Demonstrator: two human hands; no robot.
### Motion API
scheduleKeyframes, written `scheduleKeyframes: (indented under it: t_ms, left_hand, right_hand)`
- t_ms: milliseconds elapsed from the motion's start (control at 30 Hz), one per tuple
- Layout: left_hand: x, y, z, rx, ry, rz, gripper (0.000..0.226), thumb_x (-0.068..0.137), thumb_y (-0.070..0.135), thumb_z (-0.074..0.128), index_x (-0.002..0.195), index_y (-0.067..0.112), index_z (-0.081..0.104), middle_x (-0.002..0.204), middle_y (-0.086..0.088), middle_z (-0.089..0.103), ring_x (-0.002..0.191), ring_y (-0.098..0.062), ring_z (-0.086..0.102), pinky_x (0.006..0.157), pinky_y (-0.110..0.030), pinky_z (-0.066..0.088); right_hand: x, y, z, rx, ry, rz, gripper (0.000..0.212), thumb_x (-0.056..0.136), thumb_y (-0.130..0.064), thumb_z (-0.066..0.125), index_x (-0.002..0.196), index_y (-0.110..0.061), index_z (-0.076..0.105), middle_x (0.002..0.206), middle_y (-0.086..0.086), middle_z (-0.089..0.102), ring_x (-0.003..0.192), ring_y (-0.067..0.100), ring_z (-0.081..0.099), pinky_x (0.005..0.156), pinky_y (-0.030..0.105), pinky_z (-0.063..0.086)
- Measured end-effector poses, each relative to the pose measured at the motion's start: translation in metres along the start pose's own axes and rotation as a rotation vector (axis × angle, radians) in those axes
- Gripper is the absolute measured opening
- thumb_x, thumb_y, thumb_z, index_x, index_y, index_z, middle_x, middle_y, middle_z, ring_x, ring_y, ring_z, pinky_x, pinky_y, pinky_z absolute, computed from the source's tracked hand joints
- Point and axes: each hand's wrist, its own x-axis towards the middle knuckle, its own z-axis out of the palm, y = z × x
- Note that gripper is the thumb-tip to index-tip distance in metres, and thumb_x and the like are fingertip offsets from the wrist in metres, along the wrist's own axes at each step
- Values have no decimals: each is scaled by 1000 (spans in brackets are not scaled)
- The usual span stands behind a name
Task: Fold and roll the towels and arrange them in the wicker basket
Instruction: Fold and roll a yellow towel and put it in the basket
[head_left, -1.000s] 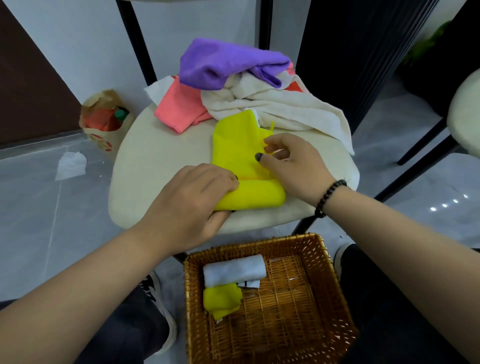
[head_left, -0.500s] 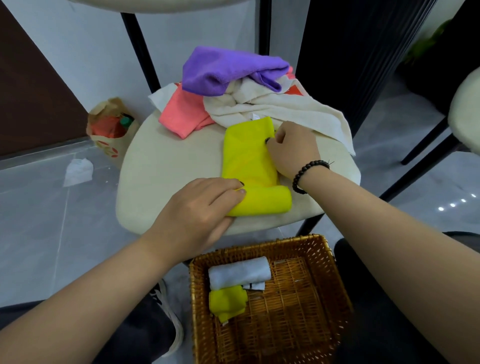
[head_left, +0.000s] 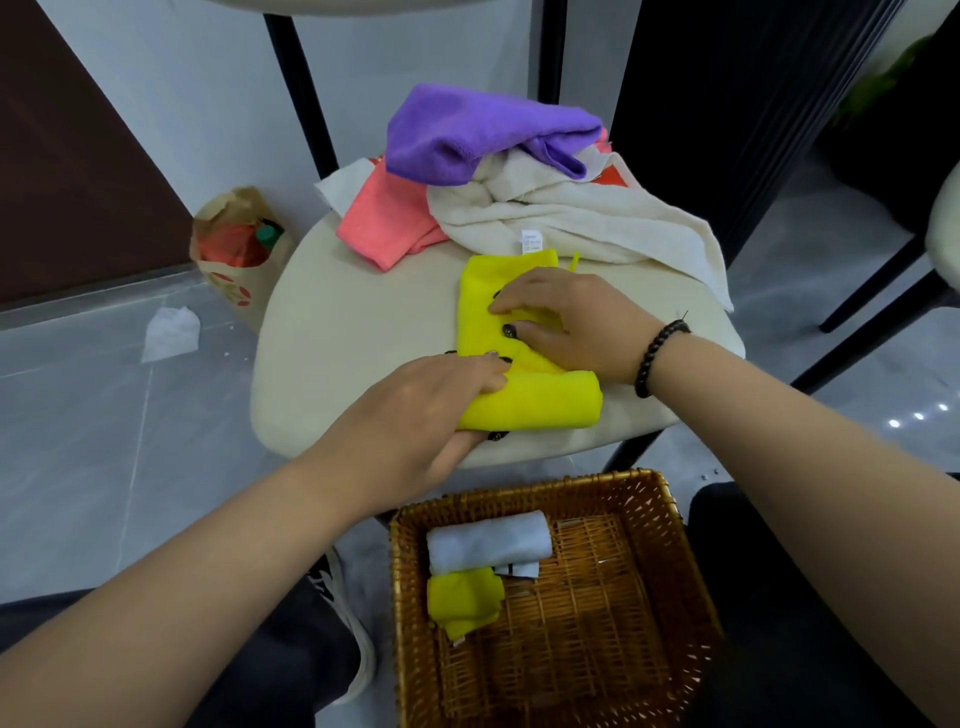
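The left hand (head_left: 415, 410) curls its fingers round the rolled near end of the yellow towel (head_left: 524, 364) at table (head_left: 353, 332) centre, keeping the roll tight. The right hand (head_left: 576, 322), fingers spread flat, smooths the unrolled strip. The wicker basket (head_left: 691, 582) waits at six o'clock.

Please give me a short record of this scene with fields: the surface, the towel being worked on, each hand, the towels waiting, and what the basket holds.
surface: cream seat cushion
towel in work: yellow towel, near end rolled, far end flat
left hand: grips the roll's left end
right hand: fingers pressing the flat part
waiting pile: purple towel on top, cream towel, pink towel
wicker basket: white rolled towel and a small yellow rolled towel, touching, at its left side
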Motion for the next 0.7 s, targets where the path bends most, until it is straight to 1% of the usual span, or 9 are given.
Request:
scheduleKeyframes:
  t_ms: [33,100,200,267,400,467,533,600,700]
  left_hand:
    - [1,0,-1,-33,-11,-29,39,83,31,51,119,18,43,129,-13,61,119,-18,50,98,-28,37]
    - [1,-2,-2,-71,-31,-70,41,83,36,50,121,21,44,129,-9,61,124,-18,51,98,-28,36]
    - [1,-6,-1,-60,-31,-80,46,84,39,50,125,17,50,128,-7,61,120,-19,53,95,-31,37]
    - [2,-7,-2,-45,-28,-85,46,85,38,51,126,16,52,123,-4,62,111,-16,53,89,-33,39]
    - [6,-5,-7,-106,-29,-149,48,86,43,49,125,17,55,114,4,62,102,-9,49,83,-33,36]
    - [7,-5,-8,-157,-11,-190,49,86,46,49,126,19,56,110,11,58,100,-2,46,82,-30,34]
    - [7,-5,-6,-182,17,-205,49,85,47,50,125,20,58,108,17,52,97,5,41,82,-24,34]
    - [7,-5,-3,-188,37,-212,49,85,46,52,124,18,60,113,14,55,102,0,45,84,-28,37]
    - [7,-5,0,-219,66,-231,47,86,45,56,120,14,63,113,2,56,106,-15,51,87,-33,41]
  right_hand:
    - [-2,0,-4,34,-8,33,28,91,-18,62,119,-14,66,123,5,62,116,21,55,98,20,35]
    - [-6,-5,-12,85,-4,69,28,89,-14,65,117,-17,68,121,-1,63,114,16,55,100,23,38]
    - [-20,-20,-23,86,52,53,20,91,-12,62,107,-16,72,101,-8,67,90,8,58,87,28,48]
    - [-36,-32,-26,14,50,20,20,94,-20,56,105,-15,72,97,-2,69,84,9,59,79,29,52]
    - [-68,-44,-23,-136,-51,3,52,92,-53,37,124,-18,57,113,-1,61,95,14,56,78,29,49]
    - [-74,-43,-16,-187,-44,-16,59,88,-57,40,129,-16,50,117,1,58,100,17,54,76,30,48]
    - [-74,-39,-10,-206,-22,-33,58,87,-54,42,126,-12,52,116,5,57,101,21,54,78,33,50]
    - [-72,-36,-8,-207,-1,-28,57,87,-52,42,122,-9,56,115,7,55,101,23,53,82,34,49]
    - [-70,-33,-6,-160,6,20,60,86,-53,41,121,-8,60,112,8,50,99,22,48,83,31,43]
